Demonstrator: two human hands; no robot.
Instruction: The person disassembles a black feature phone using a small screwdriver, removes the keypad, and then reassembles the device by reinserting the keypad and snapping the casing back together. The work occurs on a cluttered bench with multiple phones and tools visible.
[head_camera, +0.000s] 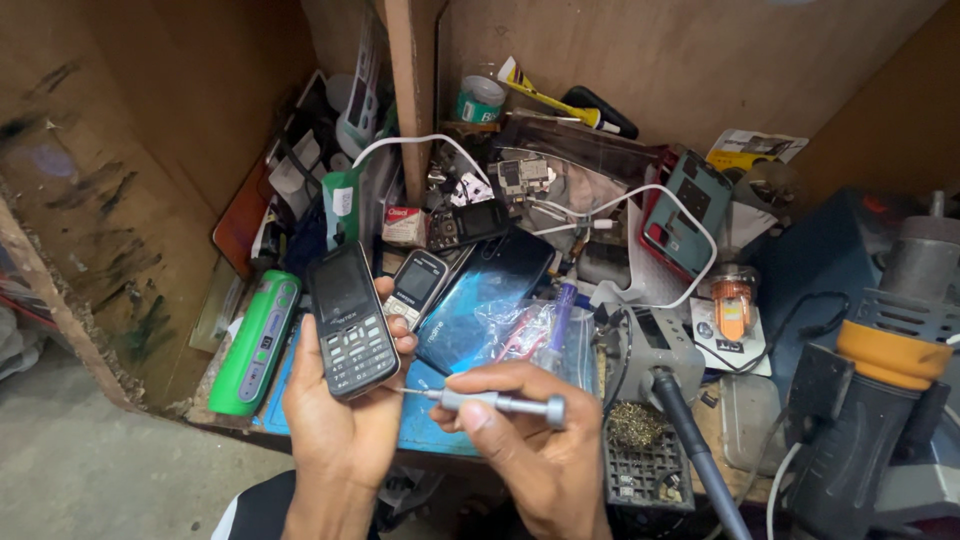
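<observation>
My left hand (345, 420) grips a black keypad phone (348, 320) upright, its screen and keys facing me. In my right hand (530, 440) lies a small silver screwdriver (490, 402), held level with its thin tip pointing left toward the phone's lower right corner. Both hands hover over the front of a blue mat (420, 420). Just behind the held phone lie a second silver-black keypad phone (418, 285) and a dark blue smartphone (485, 290).
A green power bank (255, 345) lies at the left edge. A grey soldering iron holder (650, 350) with a black cable, a black parts tray (645, 470), a hot-air tool (880, 400) and a blue box stand to the right. Phone parts, white cables and wooden walls crowd the back.
</observation>
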